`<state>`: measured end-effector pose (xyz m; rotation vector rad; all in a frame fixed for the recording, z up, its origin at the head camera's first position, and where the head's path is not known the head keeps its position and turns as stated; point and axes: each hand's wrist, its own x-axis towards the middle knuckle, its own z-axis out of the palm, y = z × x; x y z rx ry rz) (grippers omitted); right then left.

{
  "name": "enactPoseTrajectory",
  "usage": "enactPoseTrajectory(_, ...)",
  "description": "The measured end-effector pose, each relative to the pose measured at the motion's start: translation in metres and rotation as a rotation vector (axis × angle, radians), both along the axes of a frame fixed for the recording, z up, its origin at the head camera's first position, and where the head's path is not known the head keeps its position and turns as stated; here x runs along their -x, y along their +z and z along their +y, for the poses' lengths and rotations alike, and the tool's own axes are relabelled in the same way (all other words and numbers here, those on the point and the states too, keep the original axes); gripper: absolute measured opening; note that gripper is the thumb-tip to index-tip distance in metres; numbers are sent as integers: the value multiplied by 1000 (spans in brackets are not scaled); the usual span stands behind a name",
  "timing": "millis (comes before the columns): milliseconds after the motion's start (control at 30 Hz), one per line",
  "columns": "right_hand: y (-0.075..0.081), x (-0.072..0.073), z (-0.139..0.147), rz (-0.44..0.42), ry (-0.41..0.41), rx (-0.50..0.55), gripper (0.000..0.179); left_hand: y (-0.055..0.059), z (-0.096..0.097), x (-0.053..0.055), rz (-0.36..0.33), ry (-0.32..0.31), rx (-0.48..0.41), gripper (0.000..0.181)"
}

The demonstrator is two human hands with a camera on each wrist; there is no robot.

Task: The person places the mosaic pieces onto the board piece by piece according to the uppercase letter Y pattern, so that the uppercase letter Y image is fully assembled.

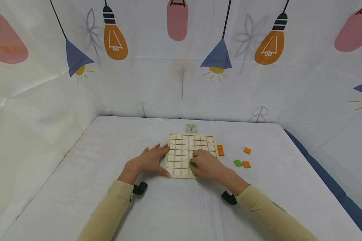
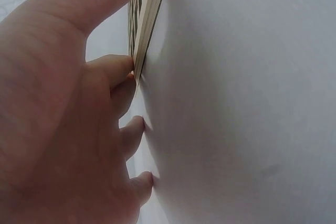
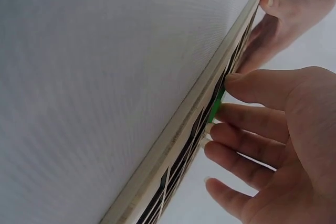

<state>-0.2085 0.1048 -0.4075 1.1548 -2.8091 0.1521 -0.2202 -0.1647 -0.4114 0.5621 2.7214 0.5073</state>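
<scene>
A wooden grid board lies flat on the table. My left hand rests at its left edge, fingers spread, with the thumb by the near left corner; in the left wrist view fingertips touch the board's side. Over the near middle of the grid, my right hand pinches a green square tile between thumb and fingers. The right wrist view shows that green tile at the board's surface, partly hidden by the fingers.
Right of the board lie two orange tiles by its edge, another orange tile farther out, and a green tile next to an orange one. A small pattern card sits behind the board. Printed cloth hangs behind the table.
</scene>
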Motion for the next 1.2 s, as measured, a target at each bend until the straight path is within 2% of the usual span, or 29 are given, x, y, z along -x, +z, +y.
enactPoseTrajectory(600,0,3,3,-21,25,33,6,1,0,2,-10,-8,0,118)
enactPoseTrajectory(1000,-1,3,6,22,73,44,8,-2,-1,3,-8,-9,3,120)
enactPoseTrajectory(1200,3,2,8,-28,75,44,13,0,-1,3,-11,-12,4,119)
